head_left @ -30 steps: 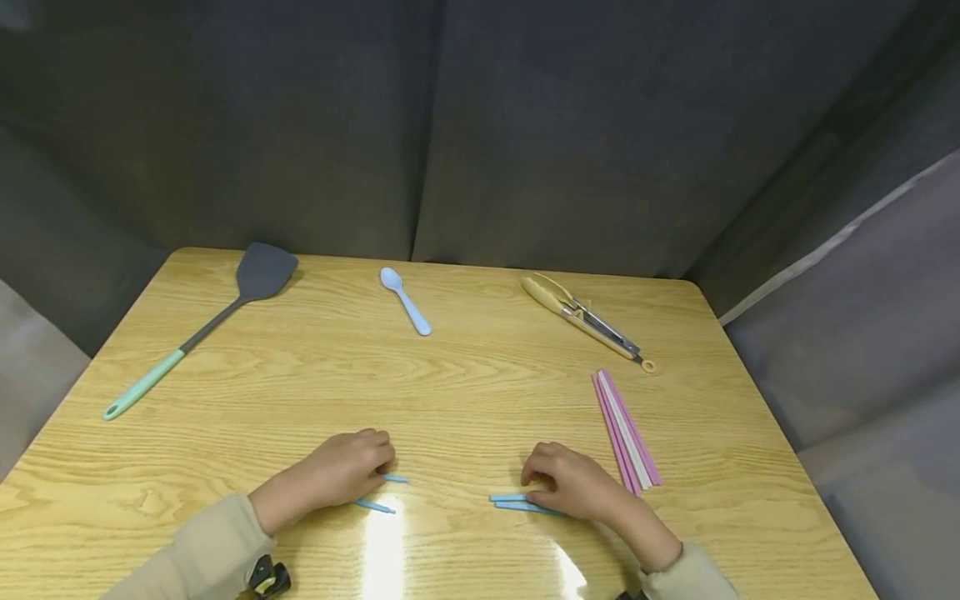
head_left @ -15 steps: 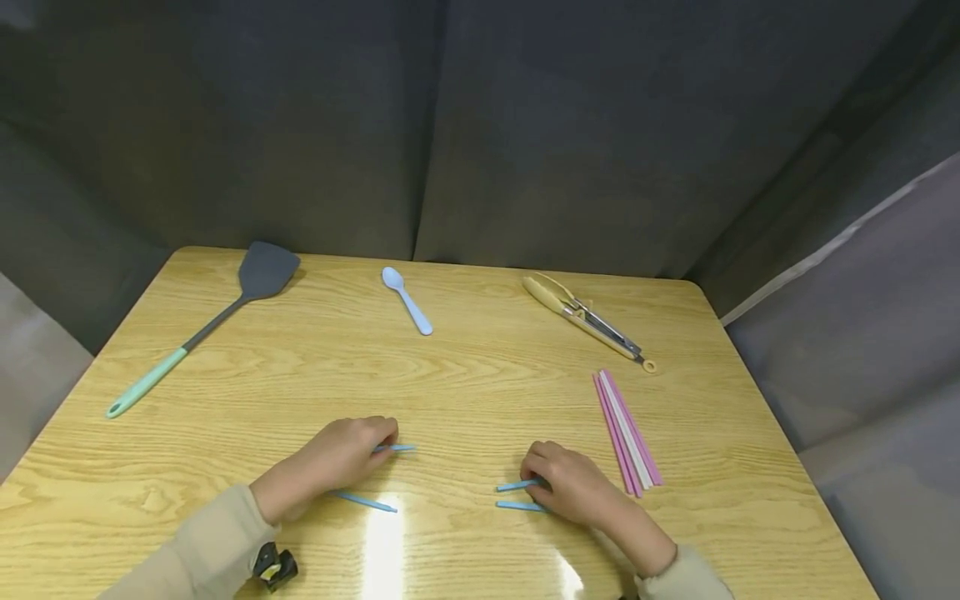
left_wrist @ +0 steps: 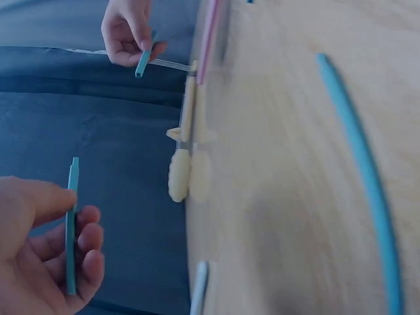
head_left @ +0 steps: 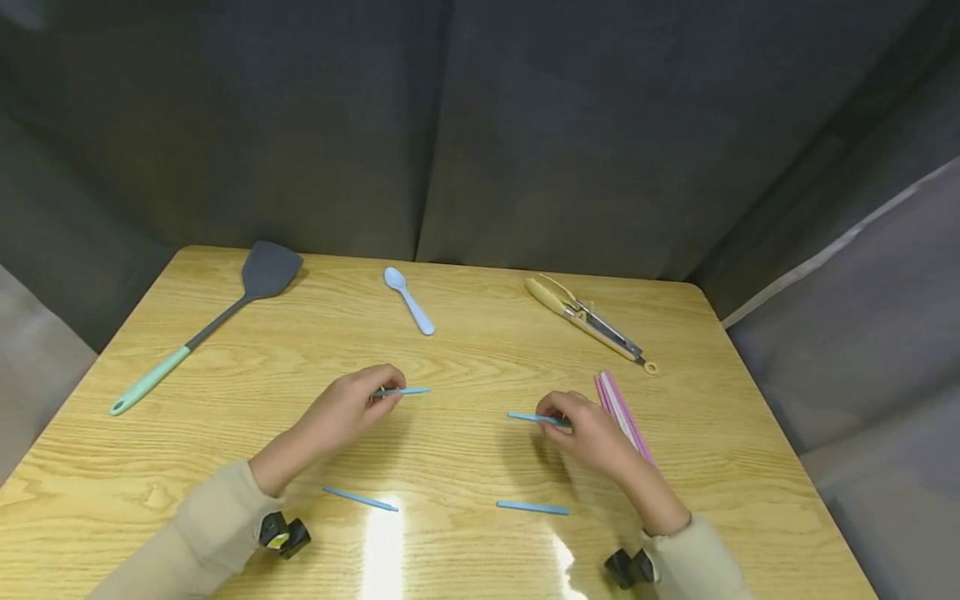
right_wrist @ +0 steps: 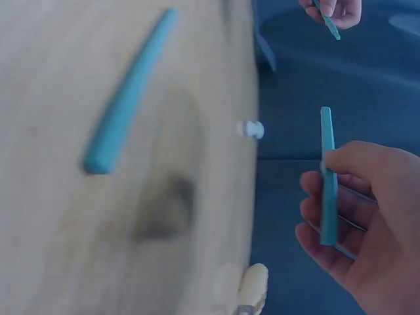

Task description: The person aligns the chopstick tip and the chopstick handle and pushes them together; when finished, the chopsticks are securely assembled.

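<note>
My left hand (head_left: 341,417) pinches a short blue chopstick half (head_left: 417,390) between thumb and fingers, raised over the middle of the table. In the left wrist view, the tip of this left chopstick half (left_wrist: 71,230) narrows to a small peg. Opposite it, my right hand (head_left: 588,429) pinches another blue chopstick half (head_left: 522,415), squarer and thicker in the right wrist view. A gap separates the two held pieces, whose ends face each other. Nearer me on the tabletop lie two more pieces: a slim blue half (head_left: 360,499) at left and a thicker blue half (head_left: 532,507) at right.
Pink and white chopsticks (head_left: 626,412) lie beside my right hand, which partly hides them. Along the back are a grey turner (head_left: 268,271) with a mint handle, a pale blue spoon (head_left: 409,302) and yellow tongs (head_left: 588,323). Dark curtains (head_left: 480,133) stand behind the wooden table (head_left: 465,350).
Both hands have lifted one blue chopstick half each and moved forward, away from me. The other two halves stay on the table, now uncovered.
</note>
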### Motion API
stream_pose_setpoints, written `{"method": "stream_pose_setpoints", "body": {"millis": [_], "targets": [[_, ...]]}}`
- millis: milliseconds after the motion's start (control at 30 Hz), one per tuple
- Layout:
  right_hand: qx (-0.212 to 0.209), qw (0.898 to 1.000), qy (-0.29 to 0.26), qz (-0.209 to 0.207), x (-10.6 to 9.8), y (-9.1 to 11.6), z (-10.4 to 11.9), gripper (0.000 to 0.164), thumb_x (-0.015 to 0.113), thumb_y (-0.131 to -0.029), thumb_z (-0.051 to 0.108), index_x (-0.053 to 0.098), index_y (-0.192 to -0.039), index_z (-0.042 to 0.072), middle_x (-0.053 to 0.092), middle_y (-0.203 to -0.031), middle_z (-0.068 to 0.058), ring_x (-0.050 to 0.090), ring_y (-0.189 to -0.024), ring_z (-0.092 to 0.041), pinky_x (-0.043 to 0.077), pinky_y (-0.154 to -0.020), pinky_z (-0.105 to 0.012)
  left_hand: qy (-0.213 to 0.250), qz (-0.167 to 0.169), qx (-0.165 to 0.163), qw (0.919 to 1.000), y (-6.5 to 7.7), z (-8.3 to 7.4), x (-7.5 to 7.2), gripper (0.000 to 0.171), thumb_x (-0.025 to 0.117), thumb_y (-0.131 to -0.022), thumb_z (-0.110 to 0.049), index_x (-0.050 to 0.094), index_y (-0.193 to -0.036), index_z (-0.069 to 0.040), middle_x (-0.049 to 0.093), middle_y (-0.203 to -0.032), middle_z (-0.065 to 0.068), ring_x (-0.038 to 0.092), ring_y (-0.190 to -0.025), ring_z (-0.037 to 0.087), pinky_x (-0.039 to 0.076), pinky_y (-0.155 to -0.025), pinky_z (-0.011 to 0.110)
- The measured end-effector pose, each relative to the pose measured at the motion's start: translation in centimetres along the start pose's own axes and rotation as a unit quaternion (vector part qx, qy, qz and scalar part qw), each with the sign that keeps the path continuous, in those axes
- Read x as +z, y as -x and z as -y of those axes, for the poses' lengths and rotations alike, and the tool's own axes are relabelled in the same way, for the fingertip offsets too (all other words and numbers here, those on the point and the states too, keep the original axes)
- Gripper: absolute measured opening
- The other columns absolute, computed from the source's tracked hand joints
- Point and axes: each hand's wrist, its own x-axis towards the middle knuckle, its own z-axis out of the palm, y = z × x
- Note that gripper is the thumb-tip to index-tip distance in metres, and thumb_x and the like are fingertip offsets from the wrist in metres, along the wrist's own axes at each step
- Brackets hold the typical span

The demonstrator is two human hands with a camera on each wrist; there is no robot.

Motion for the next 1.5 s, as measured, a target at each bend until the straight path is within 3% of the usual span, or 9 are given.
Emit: {"method": "stream_pose_setpoints", "body": {"millis": [267, 467, 667, 1067, 1500], "targets": [[-0.013, 0.995, -0.072, -0.063, -1.1, -1.7, 0.7, 0.01, 0.06, -0.084, 0.003, 0.058, -0.092, 0.008, 0.057, -0.088, 0.0, 0.054, -0.08, -0.013, 0.047, -0.071, -0.033, 0.029, -0.049, 0.014, 0.9983, -1.4, -1.2, -0.6, 0.009, 0.061, -0.085, -0.011, 0.062, -0.094, -0.013, 0.058, -0.082, -0.007, 0.043, -0.064, 0.006, 0.039, -0.055, 0.021], [-0.002, 0.992, -0.087, -0.086, -1.4, -2.5, 1.4, 0.01, 0.06, -0.085, 0.007, 0.06, -0.094, 0.009, 0.057, -0.088, 0.001, 0.052, -0.076, -0.012, 0.047, -0.067, -0.032, 0.069, -0.049, 0.027, 0.996, -2.1, -1.7, -0.5, 0.011, 0.063, -0.083, -0.009, 0.067, -0.094, -0.009, 0.061, -0.082, -0.003, 0.043, -0.064, 0.006, 0.039, -0.055, 0.021], [-0.007, 0.99, -0.105, -0.09, -1.7, -2.6, 2.4, 0.011, 0.061, -0.085, 0.009, 0.064, -0.096, 0.011, 0.056, -0.084, 0.003, 0.049, -0.068, -0.009, 0.046, -0.06, -0.026, 0.099, -0.044, -0.002, 0.9941, -2.5, -2.4, -0.4, 0.012, 0.064, -0.082, -0.009, 0.069, -0.093, -0.008, 0.061, -0.08, -0.002, 0.045, -0.062, 0.006, 0.041, -0.054, 0.021], [-0.047, 0.987, -0.127, -0.092, -1.7, -2.8, 3.6, 0.01, 0.062, -0.084, 0.007, 0.065, -0.093, 0.011, 0.057, -0.081, 0.004, 0.048, -0.065, -0.008, 0.045, -0.057, -0.023, 0.135, -0.06, 0.026, 0.9887, -3.0, -2.7, 0.2, 0.009, 0.065, -0.081, -0.01, 0.07, -0.088, -0.008, 0.061, -0.082, -0.002, 0.044, -0.062, 0.006, 0.04, -0.055, 0.021], [-0.046, 0.986, -0.136, -0.081, -1.7, -3.1, 4.3, 0.01, 0.061, -0.085, 0.006, 0.065, -0.093, 0.008, 0.058, -0.083, 0.002, 0.049, -0.066, -0.008, 0.046, -0.059, -0.024, 0.118, -0.056, 0.016, 0.9913, -3.0, -3.0, 0.4, 0.009, 0.065, -0.082, -0.011, 0.069, -0.089, -0.008, 0.058, -0.078, -0.004, 0.039, -0.057, 0.005, 0.036, -0.05, 0.02]]}}
